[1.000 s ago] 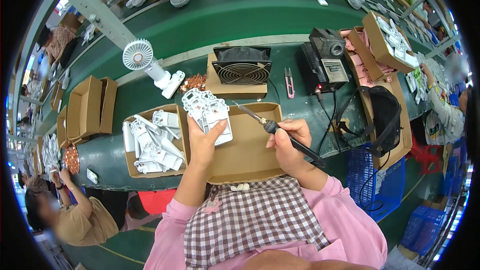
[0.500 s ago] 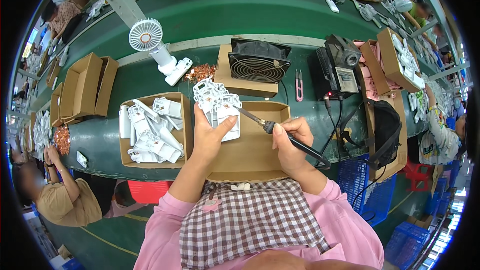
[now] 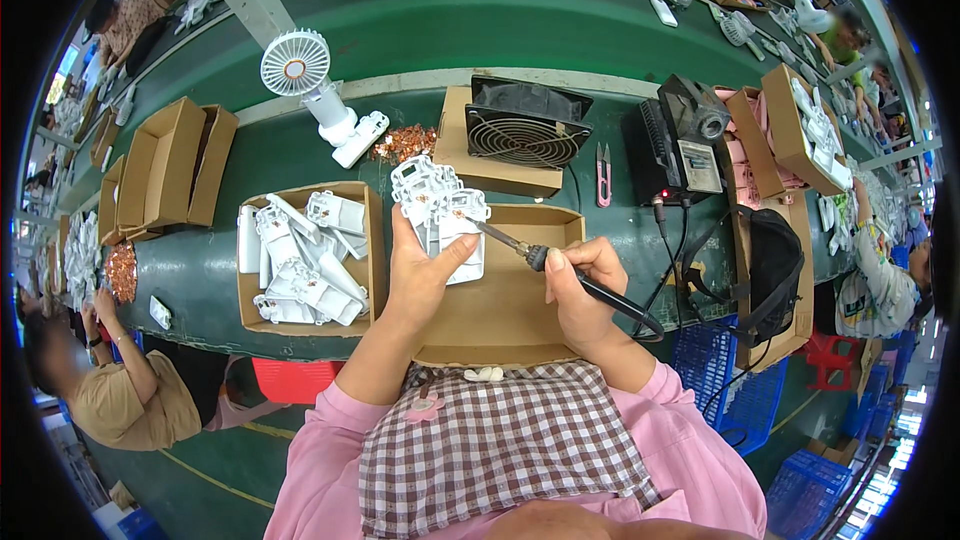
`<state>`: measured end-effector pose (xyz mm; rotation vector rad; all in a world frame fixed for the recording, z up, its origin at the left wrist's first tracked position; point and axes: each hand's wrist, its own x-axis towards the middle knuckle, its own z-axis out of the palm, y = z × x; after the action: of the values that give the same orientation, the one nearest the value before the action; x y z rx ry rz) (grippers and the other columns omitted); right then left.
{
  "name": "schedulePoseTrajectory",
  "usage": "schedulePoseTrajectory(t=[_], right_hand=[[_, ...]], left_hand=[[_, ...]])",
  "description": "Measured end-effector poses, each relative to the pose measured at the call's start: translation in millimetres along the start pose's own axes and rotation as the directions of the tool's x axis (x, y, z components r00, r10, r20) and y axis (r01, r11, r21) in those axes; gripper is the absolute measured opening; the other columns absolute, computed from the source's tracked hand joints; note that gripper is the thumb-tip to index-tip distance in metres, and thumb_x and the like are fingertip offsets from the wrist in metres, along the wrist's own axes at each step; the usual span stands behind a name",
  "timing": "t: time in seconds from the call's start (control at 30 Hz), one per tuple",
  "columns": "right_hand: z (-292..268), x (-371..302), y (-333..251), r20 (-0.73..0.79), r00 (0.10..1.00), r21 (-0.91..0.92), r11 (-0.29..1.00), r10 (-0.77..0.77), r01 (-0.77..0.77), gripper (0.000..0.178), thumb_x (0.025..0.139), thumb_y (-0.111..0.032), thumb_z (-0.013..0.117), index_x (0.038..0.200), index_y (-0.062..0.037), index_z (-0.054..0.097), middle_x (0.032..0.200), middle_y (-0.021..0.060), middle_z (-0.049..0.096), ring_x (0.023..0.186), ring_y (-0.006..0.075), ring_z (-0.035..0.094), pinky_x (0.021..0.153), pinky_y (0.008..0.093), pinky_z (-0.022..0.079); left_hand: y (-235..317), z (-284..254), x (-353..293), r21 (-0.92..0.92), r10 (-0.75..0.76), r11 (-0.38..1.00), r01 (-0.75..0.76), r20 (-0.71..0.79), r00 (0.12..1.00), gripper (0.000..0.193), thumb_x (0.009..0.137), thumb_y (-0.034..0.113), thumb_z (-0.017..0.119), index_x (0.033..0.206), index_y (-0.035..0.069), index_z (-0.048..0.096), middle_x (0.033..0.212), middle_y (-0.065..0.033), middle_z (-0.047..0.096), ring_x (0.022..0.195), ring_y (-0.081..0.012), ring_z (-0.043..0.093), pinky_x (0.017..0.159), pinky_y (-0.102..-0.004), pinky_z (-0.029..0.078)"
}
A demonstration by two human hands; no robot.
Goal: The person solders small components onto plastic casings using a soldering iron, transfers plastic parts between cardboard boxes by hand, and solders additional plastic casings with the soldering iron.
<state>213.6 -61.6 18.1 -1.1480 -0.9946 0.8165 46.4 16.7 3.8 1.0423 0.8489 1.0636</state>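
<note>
My left hand is closed around white plastic fan housings, which show small copper-coloured spots. In my right hand is a soldering iron with a black handle, held like a pen. Its metal tip points left and reaches the edge of the housings; whether it touches them I cannot tell. Both hands are above an open cardboard box. To the left, a second cardboard box is filled with white plastic housings.
A black cooling fan stands on cardboard at the back, with copper-coloured small parts beside it. A white handheld fan stands further left. Pink-handled snips lie near the black soldering station, whose cable hangs right of my hand.
The view has shifted slightly. Both hands keep nearly the same pose, with the iron's tip still by the white housings.
</note>
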Motion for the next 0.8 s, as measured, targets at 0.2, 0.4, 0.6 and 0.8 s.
schedulePoseTrajectory(t=[0.2,0.4,0.6,0.8], right_hand=[[0.3,-0.4,-0.3,-0.004,1.000,-0.002,1.000,0.022,-0.022,0.013,0.089,-0.002,0.057,0.084,-0.0025,0.045,0.066,0.0059,0.054,0.049,0.0060,0.047,0.047,0.0193,0.039],[-4.7,-1.6,4.2,0.023,0.997,0.040,0.997,0.069,-0.070,0.018,0.087,-0.007,0.065,0.085,-0.0022,0.047,0.075,0.0060,0.063,0.057,0.0038,0.053,0.050,0.0193,0.042],[-4.0,-1.0,4.0,0.019,0.998,0.043,0.997,0.067,-0.068,0.018,0.087,-0.006,0.065,0.086,-0.0021,0.047,0.075,0.0063,0.063,0.057,0.0036,0.053,0.050,0.0191,0.043],[-4.6,-1.3,3.1,0.025,0.998,0.044,0.997,0.057,-0.058,0.017,0.087,-0.005,0.064,0.086,-0.0021,0.047,0.076,0.0067,0.064,0.058,0.0037,0.053,0.050,0.0191,0.043]], left_hand=[[-0.3,-0.8,0.1,-0.008,0.000,1.000,0.000,0.009,1.000,0.060,0.081,0.005,0.069,0.126,0.003,0.029,0.115,-0.0110,0.053,0.104,-0.0167,0.055,0.089,-0.0308,0.045],[0.2,-0.6,-0.2,0.002,0.005,1.000,-0.005,0.008,1.000,0.059,0.081,0.006,0.069,0.125,0.002,0.030,0.115,-0.0112,0.053,0.104,-0.0168,0.055,0.089,-0.0310,0.045],[0.9,-0.8,0.1,0.008,-0.003,1.000,0.003,0.007,1.000,0.059,0.081,0.005,0.068,0.125,0.003,0.030,0.115,-0.0110,0.053,0.104,-0.0169,0.055,0.090,-0.0310,0.044],[1.6,0.6,-0.5,-0.003,-0.011,1.000,0.011,0.000,1.000,0.057,0.081,0.004,0.068,0.125,0.003,0.031,0.115,-0.0108,0.053,0.105,-0.0168,0.054,0.091,-0.0311,0.044]])
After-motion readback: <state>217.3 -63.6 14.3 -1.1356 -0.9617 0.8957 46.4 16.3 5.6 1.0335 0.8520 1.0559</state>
